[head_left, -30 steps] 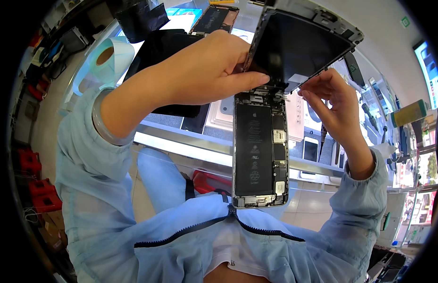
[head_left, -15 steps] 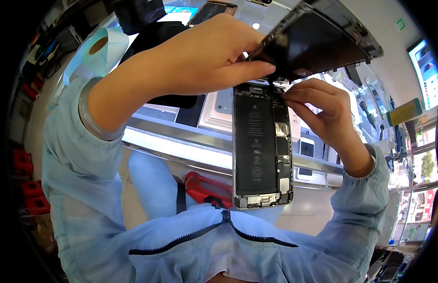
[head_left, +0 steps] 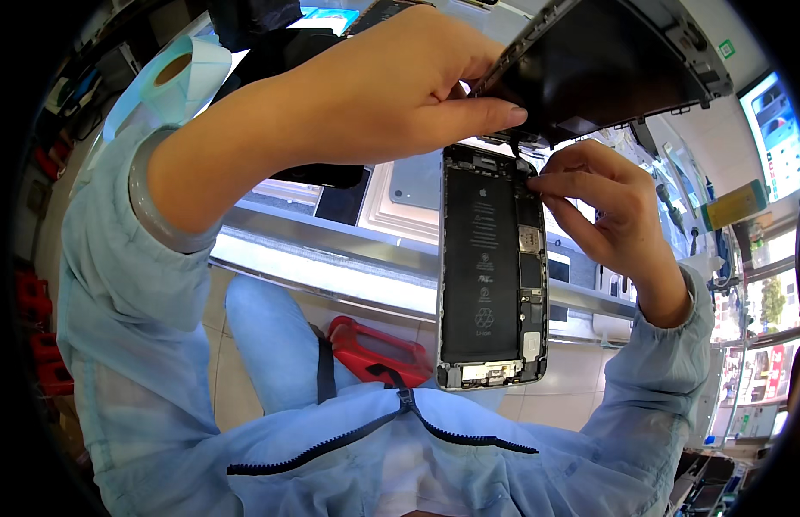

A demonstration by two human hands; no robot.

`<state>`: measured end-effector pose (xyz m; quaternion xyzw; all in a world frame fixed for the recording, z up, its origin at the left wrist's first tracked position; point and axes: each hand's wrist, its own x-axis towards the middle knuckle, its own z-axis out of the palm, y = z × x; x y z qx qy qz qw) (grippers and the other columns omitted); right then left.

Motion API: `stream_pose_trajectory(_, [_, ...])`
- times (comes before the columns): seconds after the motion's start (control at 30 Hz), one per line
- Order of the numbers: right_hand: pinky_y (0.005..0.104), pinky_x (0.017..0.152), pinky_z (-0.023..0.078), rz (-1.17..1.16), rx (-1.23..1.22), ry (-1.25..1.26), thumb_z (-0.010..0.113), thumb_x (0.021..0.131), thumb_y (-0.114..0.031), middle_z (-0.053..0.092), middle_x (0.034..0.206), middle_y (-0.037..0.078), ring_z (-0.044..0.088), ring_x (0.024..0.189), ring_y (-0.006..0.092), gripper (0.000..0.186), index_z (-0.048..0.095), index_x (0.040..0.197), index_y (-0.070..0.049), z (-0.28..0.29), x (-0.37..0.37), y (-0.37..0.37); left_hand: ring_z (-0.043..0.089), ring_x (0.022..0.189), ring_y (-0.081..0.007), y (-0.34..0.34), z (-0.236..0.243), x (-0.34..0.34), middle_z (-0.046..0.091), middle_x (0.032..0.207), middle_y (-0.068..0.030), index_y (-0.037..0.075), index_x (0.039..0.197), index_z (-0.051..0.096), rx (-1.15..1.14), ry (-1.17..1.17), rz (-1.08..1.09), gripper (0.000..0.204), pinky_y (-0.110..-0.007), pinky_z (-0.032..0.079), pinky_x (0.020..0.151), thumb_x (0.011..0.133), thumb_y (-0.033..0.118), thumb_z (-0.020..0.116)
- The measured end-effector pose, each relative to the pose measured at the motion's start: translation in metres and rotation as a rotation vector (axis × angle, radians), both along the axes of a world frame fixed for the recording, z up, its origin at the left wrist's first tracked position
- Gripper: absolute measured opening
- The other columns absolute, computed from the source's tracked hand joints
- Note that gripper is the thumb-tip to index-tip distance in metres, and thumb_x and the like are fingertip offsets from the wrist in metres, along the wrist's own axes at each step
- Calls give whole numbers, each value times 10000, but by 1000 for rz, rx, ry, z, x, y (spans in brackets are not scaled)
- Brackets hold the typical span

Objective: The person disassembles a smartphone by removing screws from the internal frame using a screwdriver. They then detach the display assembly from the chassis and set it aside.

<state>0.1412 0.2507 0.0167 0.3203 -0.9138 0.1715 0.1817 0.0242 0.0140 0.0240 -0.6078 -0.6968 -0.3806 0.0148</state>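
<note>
An opened smartphone body [head_left: 482, 258] lies lengthwise before me, with its long black battery and the board along its right side exposed. Above its top end my left hand [head_left: 456, 86] grips the edge of the detached screen panel [head_left: 607, 73], thumb in front. The panel is tilted up, its dark inner side toward me. A short dark ribbon cable [head_left: 516, 148] shows between panel and body. My right hand [head_left: 611, 202] has thumb and fingers pinched at the upper right edge of the phone body; whatever lies between the fingertips is hidden.
A glass display counter [head_left: 331, 267] runs behind the phone, with boxed devices inside. On it stand a roll of pale labels [head_left: 180, 77] and dark items at the back left. A red case-like object [head_left: 382, 349] sits below by my leg. A lit screen [head_left: 775, 138] hangs at the right.
The phone body, the screen panel and both hands sit slightly farther right in the picture, and the whole view has shifted a little. Both hands keep much the same grip.
</note>
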Motion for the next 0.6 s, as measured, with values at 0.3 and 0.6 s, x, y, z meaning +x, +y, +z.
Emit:
stream_pose_trajectory(0.3, [261,565,505,13,19,28,697,690,34,629,816,82,640,669,193,171,712,851,-20,4,4,1,636,688,-163,4,-12,-2,685,783,-95,-9,960,687,41,59,-48,163,-267,499,638,904,135,637])
stream_pose_trajectory(0.6, [263,586,515,-38,46,142,694,697,45,665,826,100,661,691,205,154,703,843,-4,3,3,5,644,685,-181,6,-10,-1,684,769,-88,6,972,702,58,175,-32,134,-285,510,644,886,86,638])
